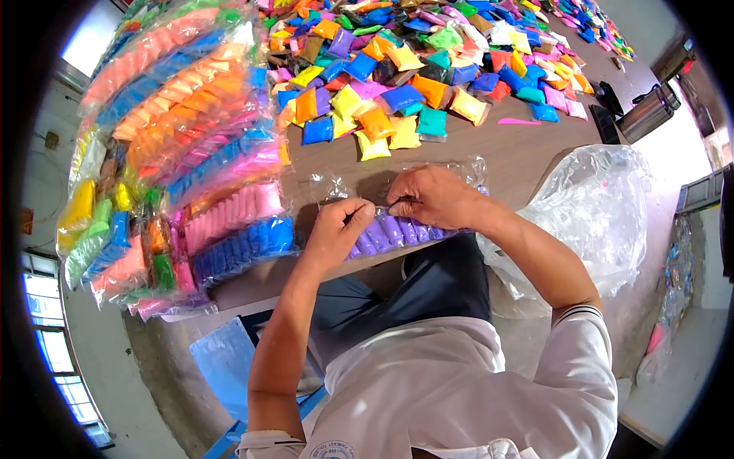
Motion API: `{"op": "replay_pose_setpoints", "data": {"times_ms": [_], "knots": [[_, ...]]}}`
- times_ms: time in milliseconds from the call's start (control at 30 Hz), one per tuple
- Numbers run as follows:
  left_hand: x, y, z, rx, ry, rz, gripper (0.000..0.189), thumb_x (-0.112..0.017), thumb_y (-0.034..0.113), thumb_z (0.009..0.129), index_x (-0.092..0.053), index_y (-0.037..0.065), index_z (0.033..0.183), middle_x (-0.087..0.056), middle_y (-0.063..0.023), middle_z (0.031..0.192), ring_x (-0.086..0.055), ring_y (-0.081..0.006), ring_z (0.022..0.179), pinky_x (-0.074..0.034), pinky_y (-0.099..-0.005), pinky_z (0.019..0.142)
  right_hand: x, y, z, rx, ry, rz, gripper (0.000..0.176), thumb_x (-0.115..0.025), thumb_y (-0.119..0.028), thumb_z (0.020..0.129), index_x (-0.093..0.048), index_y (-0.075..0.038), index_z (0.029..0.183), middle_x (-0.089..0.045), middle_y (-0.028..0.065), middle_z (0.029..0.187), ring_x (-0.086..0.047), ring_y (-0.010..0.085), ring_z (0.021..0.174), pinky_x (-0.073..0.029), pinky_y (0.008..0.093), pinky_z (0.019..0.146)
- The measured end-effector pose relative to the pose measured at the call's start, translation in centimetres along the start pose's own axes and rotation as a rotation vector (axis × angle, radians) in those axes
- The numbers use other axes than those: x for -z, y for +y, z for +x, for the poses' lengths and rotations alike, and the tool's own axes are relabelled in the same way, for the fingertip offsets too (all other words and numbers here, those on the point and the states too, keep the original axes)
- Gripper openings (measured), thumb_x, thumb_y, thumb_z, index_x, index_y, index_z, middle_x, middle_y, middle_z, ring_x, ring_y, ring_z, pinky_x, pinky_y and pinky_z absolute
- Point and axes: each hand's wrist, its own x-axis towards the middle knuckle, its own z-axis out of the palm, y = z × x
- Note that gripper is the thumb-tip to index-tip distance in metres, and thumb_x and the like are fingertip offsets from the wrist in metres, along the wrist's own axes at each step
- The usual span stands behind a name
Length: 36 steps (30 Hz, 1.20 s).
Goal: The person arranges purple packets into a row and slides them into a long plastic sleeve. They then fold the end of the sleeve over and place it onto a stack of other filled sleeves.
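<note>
A clear plastic bag with a row of purple packets lies at the table's near edge, in front of my body. My left hand pinches the bag's upper edge, with thumb and fingertips together. Close beside it on the right, my right hand also pinches the bag's edge, its fingers curled and its palm over the right part of the bag. Clear film sticks up behind both hands. The fingertips hide the exact spot they grip.
Filled bags of colored packets are stacked at the left. A large heap of loose packets covers the far side. At the right lie a big clear plastic bag, a metal flask and a pink strip.
</note>
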Motion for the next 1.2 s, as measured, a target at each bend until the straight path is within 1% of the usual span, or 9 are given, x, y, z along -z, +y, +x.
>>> {"op": "replay_pose_setpoints", "data": {"times_ms": [233,400,533,700,733,833,1033,1133,1200], "knots": [[-0.1,0.0,0.3,0.008,0.039,-0.008,0.035,-0.055,0.029,0.1,-0.067,-0.004,0.104,-0.065,-0.0036,0.086,-0.057,-0.01,0.082,-0.047,-0.0263,0.076,0.1,0.4,0.6,-0.044,-0.028,0.108,0.012,-0.065,-0.015,0.088,-0.067,-0.004,0.094,-0.066,0.0152,0.086,-0.063,0.0344,0.083,-0.05,0.0401,0.074],[0.5,0.2,0.8,0.064,0.229,-0.078,0.035,-0.057,0.029,0.098,-0.066,-0.004,0.095,-0.065,-0.0067,0.078,-0.059,-0.0127,0.075,-0.048,-0.0305,0.071,0.4,-0.3,0.8,-0.076,-0.042,0.11,0.01,-0.064,-0.013,0.086,-0.066,-0.004,0.091,-0.066,0.0147,0.08,-0.064,0.0331,0.078,-0.05,0.0397,0.072],[0.5,1.2,1.4,0.061,0.217,-0.009,0.036,-0.053,0.029,0.101,-0.067,-0.003,0.102,-0.066,-0.0046,0.083,-0.059,-0.0112,0.08,-0.047,-0.0272,0.074,0.1,-0.1,1.1,-0.089,-0.058,0.128,0.011,-0.063,-0.013,0.086,-0.067,-0.004,0.091,-0.067,0.0153,0.081,-0.064,0.0323,0.078,-0.05,0.0396,0.071],[-2.1,3.4,2.2,-0.086,0.156,0.265,0.029,-0.06,0.026,0.097,-0.061,-0.003,0.097,-0.066,-0.0134,0.082,-0.062,-0.0214,0.076,-0.049,-0.0348,0.07,-0.5,0.8,1.1,-0.073,0.018,0.128,0.014,-0.064,-0.016,0.083,-0.07,-0.005,0.091,-0.068,0.0185,0.083,-0.067,0.0351,0.083,-0.051,0.042,0.074],[-2.4,3.7,2.2,-0.061,0.161,0.259,0.027,-0.059,0.026,0.096,-0.058,-0.001,0.095,-0.064,-0.0188,0.083,-0.064,-0.0324,0.077,-0.049,-0.0398,0.07,-0.4,1.0,1.1,-0.077,0.022,0.128,0.014,-0.064,-0.016,0.083,-0.07,-0.005,0.091,-0.068,0.0185,0.083,-0.067,0.0351,0.083,-0.051,0.042,0.074],[-3.3,3.0,2.0,-0.093,0.21,0.335,0.024,-0.058,0.025,0.096,-0.058,0.001,0.097,-0.065,-0.0207,0.084,-0.063,-0.0401,0.081,-0.049,-0.0446,0.071,0.0,1.9,1.3,-0.151,-0.101,0.258,0.015,-0.063,-0.014,0.088,-0.067,-0.001,0.094,-0.066,0.0145,0.078,-0.061,0.0227,0.072,-0.048,0.0371,0.07],[-3.5,2.9,1.6,-0.136,0.219,0.406,0.021,-0.057,0.023,0.096,-0.058,0.002,0.097,-0.063,-0.022,0.083,-0.061,-0.0438,0.082,-0.047,-0.0492,0.071,0.9,2.1,0.7,-0.13,-0.153,0.394,0.019,-0.065,-0.018,0.088,-0.068,-0.001,0.095,-0.065,0.0142,0.078,-0.061,0.0214,0.073,-0.047,0.0372,0.068],[-3.5,2.6,1.6,-0.157,0.231,0.409,0.022,-0.057,0.023,0.096,-0.058,0.002,0.096,-0.063,-0.0225,0.083,-0.06,-0.044,0.081,-0.047,-0.0489,0.071,3.4,1.3,-1.3,-0.094,0.032,0.097,0.02,-0.066,-0.02,0.088,-0.069,-0.002,0.096,-0.067,0.0141,0.08,-0.064,0.0242,0.075,-0.048,0.038,0.069],[-3.5,2.5,1.6,-0.141,0.22,0.391,0.022,-0.057,0.023,0.097,-0.059,0.002,0.096,-0.062,-0.0228,0.083,-0.06,-0.0442,0.08,-0.047,-0.0486,0.071,5.0,0.0,-3.2,-0.295,0.006,-0.061,0.022,-0.068,-0.024,0.087,-0.07,-0.004,0.096,-0.068,0.0141,0.084,-0.066,0.0264,0.078,-0.049,0.0382,0.071]]}}
